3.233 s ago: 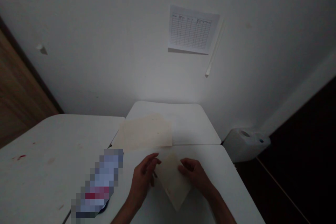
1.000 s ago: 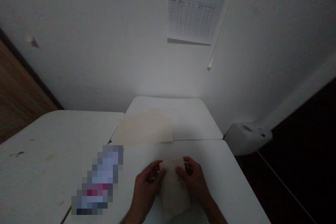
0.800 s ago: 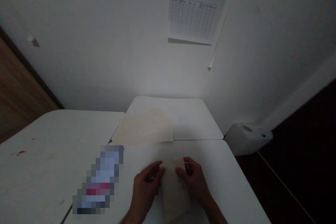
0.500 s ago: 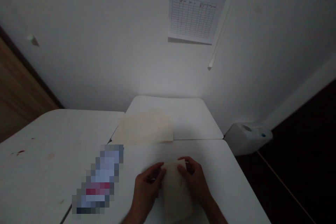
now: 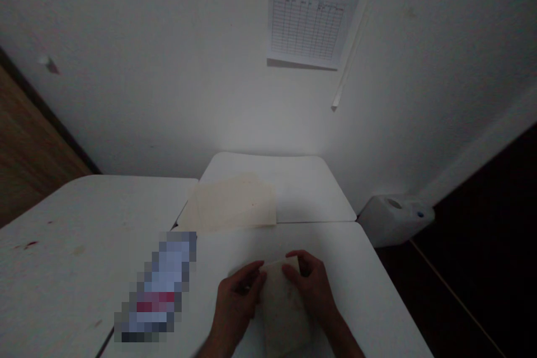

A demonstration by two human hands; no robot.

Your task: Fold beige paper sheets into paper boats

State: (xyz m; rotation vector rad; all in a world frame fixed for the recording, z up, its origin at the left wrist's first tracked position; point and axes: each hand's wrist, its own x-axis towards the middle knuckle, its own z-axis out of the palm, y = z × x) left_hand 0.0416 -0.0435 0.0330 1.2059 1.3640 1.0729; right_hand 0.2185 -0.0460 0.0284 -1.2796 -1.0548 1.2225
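Note:
A beige rectangular sheet (image 5: 286, 310), either paper or cloth, lies low in the middle of the view, its long side running toward me. My left hand (image 5: 240, 296) pinches its far left corner between thumb and fingers. At the far right corner, my right hand (image 5: 308, 285) grips the edge, thumb on top and fingers behind. A few faint darker marks show on the sheet's face. Farther back, a flat stack of similar beige sheets (image 5: 230, 204) rests across the seam between the tables.
White tables (image 5: 335, 268) stand together against a pale wall. Left of my hands lies a pixelated phone-like object (image 5: 159, 285). A printed grid sheet (image 5: 310, 25) hangs on the wall. A white plastic container (image 5: 394, 221) stands beyond the right table edge. The left table (image 5: 104, 224) has stains.
Both hands keep their grip on the beige sheet and have barely shifted. The view has moved very slightly; everything else stays in place.

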